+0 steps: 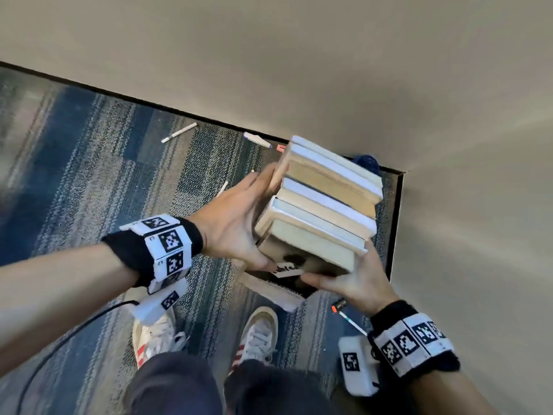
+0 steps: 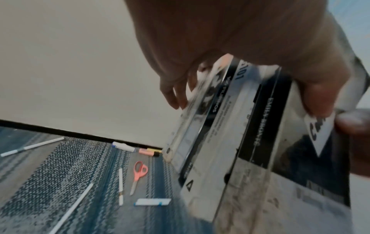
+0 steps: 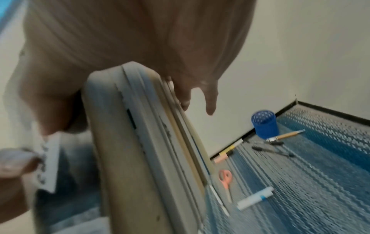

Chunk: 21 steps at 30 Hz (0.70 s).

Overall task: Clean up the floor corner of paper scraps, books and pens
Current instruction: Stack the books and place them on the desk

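A stack of several pale, worn books [image 1: 323,205] is held in the air above the carpeted floor corner. My left hand [image 1: 239,223] grips its left side, fingers along the spines [image 2: 258,126] and thumb on the near cover. My right hand [image 1: 344,277] grips the near right end, thumb on the cover and fingers round the page edges [image 3: 152,158]. On the carpet lie a white pen [image 1: 179,132], a white marker with a blue cap [image 1: 257,139], a pink highlighter [image 1: 281,147] and an orange-tipped pen [image 1: 350,317]. A spiral notebook [image 1: 278,290] lies under the stack.
A blue mesh pen cup [image 3: 264,125] stands in the wall corner with pens beside it. Orange scissors [image 2: 139,174] and a white-and-blue tube [image 2: 153,201] lie on the carpet. My shoes [image 1: 257,333] stand close to the notebook. A black cable [image 1: 74,330] trails at the left.
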### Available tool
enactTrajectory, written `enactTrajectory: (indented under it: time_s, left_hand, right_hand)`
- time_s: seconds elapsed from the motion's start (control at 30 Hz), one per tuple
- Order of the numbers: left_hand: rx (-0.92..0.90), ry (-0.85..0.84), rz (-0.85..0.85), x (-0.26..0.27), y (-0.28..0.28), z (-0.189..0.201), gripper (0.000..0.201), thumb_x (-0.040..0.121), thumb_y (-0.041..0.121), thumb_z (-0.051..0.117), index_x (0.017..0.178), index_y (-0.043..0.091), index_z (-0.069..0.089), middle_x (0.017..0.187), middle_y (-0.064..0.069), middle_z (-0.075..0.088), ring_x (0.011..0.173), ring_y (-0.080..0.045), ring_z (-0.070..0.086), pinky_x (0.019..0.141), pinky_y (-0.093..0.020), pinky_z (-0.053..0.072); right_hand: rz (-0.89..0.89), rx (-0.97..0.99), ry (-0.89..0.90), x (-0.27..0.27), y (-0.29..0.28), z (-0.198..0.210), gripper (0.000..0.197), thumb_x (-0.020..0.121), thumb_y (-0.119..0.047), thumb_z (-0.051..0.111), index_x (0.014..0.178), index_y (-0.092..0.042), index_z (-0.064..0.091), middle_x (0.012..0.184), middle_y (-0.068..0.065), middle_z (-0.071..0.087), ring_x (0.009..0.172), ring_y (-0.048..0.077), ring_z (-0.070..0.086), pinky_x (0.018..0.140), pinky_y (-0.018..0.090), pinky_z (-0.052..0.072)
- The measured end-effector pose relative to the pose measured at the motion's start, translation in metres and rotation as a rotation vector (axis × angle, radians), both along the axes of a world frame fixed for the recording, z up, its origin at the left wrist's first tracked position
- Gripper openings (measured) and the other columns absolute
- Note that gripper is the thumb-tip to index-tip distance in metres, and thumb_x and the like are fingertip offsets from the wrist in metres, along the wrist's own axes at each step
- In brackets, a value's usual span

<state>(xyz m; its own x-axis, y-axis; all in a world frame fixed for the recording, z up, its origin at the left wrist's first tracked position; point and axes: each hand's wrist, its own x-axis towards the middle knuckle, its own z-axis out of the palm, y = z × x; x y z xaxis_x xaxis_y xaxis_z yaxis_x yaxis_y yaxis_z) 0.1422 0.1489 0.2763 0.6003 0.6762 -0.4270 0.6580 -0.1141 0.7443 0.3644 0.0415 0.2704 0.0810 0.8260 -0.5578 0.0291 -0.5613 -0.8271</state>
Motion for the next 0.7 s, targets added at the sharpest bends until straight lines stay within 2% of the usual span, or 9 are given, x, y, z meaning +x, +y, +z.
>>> enactTrajectory:
  time_s: [0.03, 0.1, 0.17, 0.2, 0.3, 0.4, 0.47, 0.53, 0.7]
  left_hand:
    - [-0.024, -0.082, 0.021, 0.000, -0.003, 0.021, 0.133, 0.044, 0.042, 0.096, 0.151, 0.040, 0.017, 0.154, 0.010, 0.030, 0.133, -0.004, 0.034, 0.110, -0.033, 0.033]
    - [-0.246, -0.274, 0.165, 0.000, -0.005, 0.073, 0.132, 0.042, 0.032, 0.098, 0.151, 0.035, 0.023, 0.144, 0.006, 0.048, 0.131, -0.012, 0.048, 0.110, -0.040, 0.039]
    - [-0.401, -0.372, 0.275, 0.002, -0.016, 0.126, 0.119, 0.046, 0.021, 0.096, 0.148, 0.026, 0.033, 0.128, 0.000, 0.064, 0.116, -0.018, 0.063, 0.103, -0.042, 0.048]
    - [-0.453, -0.389, 0.331, 0.004, -0.022, 0.147, 0.114, 0.047, 0.024, 0.094, 0.146, 0.026, 0.037, 0.122, -0.001, 0.068, 0.110, -0.020, 0.067, 0.100, -0.044, 0.050]
    - [-0.539, -0.347, 0.405, 0.008, -0.050, 0.211, 0.117, 0.046, 0.058, 0.090, 0.146, 0.030, 0.037, 0.118, 0.001, 0.071, 0.103, -0.022, 0.070, 0.101, -0.049, 0.048]
    - [-0.601, -0.294, 0.297, 0.009, -0.077, 0.245, 0.102, 0.057, 0.071, 0.078, 0.143, 0.033, 0.037, 0.121, 0.003, 0.069, 0.106, -0.020, 0.069, 0.101, -0.048, 0.048]
    - [-0.604, -0.230, 0.200, 0.014, -0.102, 0.273, 0.096, 0.058, 0.079, 0.073, 0.141, 0.047, 0.035, 0.131, 0.005, 0.063, 0.117, -0.023, 0.062, 0.105, -0.050, 0.043]
    - [-0.596, -0.190, 0.113, 0.023, -0.129, 0.293, 0.089, 0.057, 0.083, 0.070, 0.135, 0.055, 0.037, 0.132, 0.005, 0.061, 0.119, -0.026, 0.060, 0.105, -0.052, 0.042]
    - [-0.520, -0.151, -0.131, 0.067, -0.199, 0.345, 0.091, 0.050, 0.089, 0.068, 0.130, 0.055, 0.039, 0.133, 0.004, 0.059, 0.118, -0.021, 0.060, 0.103, -0.047, 0.045]
  right_hand:
    - [0.015, 0.029, -0.015, -0.001, -0.001, 0.025, 0.090, 0.053, 0.008, 0.089, 0.130, 0.004, 0.042, 0.118, 0.015, 0.065, 0.104, 0.014, 0.068, 0.093, 0.032, 0.054]
    - [-0.054, 0.083, 0.000, -0.004, -0.005, 0.074, 0.085, 0.055, -0.003, 0.091, 0.129, -0.001, 0.049, 0.117, 0.009, 0.069, 0.111, 0.018, 0.065, 0.095, 0.029, 0.052]
    - [-0.160, 0.108, 0.067, -0.015, -0.013, 0.134, 0.081, 0.057, -0.020, 0.085, 0.128, -0.005, 0.051, 0.118, 0.010, 0.068, 0.111, 0.025, 0.065, 0.092, 0.037, 0.053]
    - [-0.214, 0.094, 0.096, -0.022, -0.016, 0.152, 0.078, 0.059, -0.027, 0.082, 0.128, -0.007, 0.053, 0.118, 0.010, 0.068, 0.110, 0.027, 0.065, 0.092, 0.041, 0.053]
    - [-0.319, 0.022, 0.204, -0.038, -0.036, 0.223, 0.063, 0.070, -0.036, 0.076, 0.126, -0.015, 0.057, 0.121, 0.014, 0.067, 0.112, 0.036, 0.063, 0.101, 0.057, 0.044]
    - [-0.445, -0.037, 0.255, -0.048, -0.075, 0.278, 0.059, 0.074, -0.035, 0.074, 0.126, -0.011, 0.058, 0.120, 0.022, 0.065, 0.111, 0.044, 0.061, 0.100, 0.064, 0.042]
    - [-0.517, -0.069, 0.286, -0.053, -0.113, 0.321, 0.064, 0.073, -0.037, 0.075, 0.126, -0.005, 0.057, 0.121, 0.028, 0.063, 0.114, 0.049, 0.057, 0.101, 0.063, 0.042]
    - [-0.579, -0.089, 0.347, -0.059, -0.156, 0.360, 0.066, 0.074, -0.040, 0.074, 0.126, -0.003, 0.058, 0.123, 0.029, 0.061, 0.113, 0.046, 0.058, 0.102, 0.058, 0.044]
    - [-0.885, -0.011, 0.355, -0.060, -0.259, 0.417, 0.072, 0.066, -0.038, 0.080, 0.126, -0.001, 0.060, 0.125, 0.028, 0.060, 0.119, 0.046, 0.055, 0.107, 0.061, 0.037]
